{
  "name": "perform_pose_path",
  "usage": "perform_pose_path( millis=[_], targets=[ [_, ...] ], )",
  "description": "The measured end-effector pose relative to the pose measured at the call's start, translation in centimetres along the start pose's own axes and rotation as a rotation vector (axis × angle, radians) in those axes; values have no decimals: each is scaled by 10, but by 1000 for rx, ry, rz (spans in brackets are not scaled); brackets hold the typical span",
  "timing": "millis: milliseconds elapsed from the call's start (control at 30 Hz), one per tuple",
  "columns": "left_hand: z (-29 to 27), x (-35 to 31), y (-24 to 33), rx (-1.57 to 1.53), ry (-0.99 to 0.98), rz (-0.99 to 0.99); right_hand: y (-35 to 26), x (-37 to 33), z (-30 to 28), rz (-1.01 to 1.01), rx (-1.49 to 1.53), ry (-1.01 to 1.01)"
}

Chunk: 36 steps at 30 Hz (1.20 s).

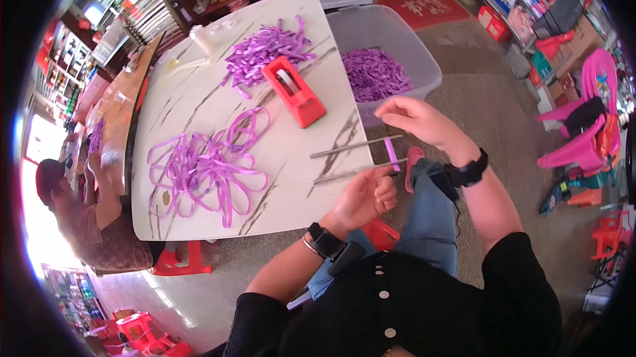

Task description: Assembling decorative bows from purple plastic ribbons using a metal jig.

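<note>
Indoors, a person in a black buttoned top and jeans works at a marbled tabletop (185, 95), both hands near two thin metal rods (344, 149) that jut past its right-hand edge. A short purple strip (391, 153) spans the rods just off that edge; whether it loops fully around them cannot be made out. The left hand (366, 197), its fingers curled inward, is close beside the nearer rod, though it is impossible to tell whether the fingertips grip anything. The right hand (424, 122) hovers just beyond the farther rod, its fingers loosely bent and partway unfurled, with nothing visible in its hold. A dark band circles each wrist. On the tabletop, a red tape dispenser (306, 110) lies beside a heap of short purple pieces (262, 55), while long lilac ribbon (189, 165) sprawls in loops nearer the person. Against the table's far right side, a translucent plastic bin (424, 59) contains more purple pieces (374, 73). At left, another person (103, 224) sits by a second table, and bright pink chairs (586, 132) stand at right.
</note>
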<state>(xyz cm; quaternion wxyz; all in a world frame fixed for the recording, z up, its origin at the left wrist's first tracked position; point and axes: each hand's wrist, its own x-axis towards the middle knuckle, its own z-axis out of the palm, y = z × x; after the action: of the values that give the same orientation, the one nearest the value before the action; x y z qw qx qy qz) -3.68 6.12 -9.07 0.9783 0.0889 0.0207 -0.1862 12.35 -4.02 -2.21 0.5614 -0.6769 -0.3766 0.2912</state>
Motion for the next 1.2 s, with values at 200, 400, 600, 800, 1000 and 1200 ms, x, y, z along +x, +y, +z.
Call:
perform_pose_path(
  millis=[200,400,600,800,1000,1200],
  targets=[
    [3,-2,-4,32,-16,3,2,117,51,-83,-275,75],
    [4,-2,-5,-36,-38,-33,2,147,67,148,-181,-75],
    [8,-3,-1,-32,12,-27,-6,146,71,186,81,-128],
    [9,-3,1,-47,5,-31,-25,114,60,293,171,-137],
    [-5,0,-3,13,-85,-32,6,83,74,414,194,-106],
    [1,-2,-5,-31,-41,-28,22,96,74,154,-83,-41]
  ],
)
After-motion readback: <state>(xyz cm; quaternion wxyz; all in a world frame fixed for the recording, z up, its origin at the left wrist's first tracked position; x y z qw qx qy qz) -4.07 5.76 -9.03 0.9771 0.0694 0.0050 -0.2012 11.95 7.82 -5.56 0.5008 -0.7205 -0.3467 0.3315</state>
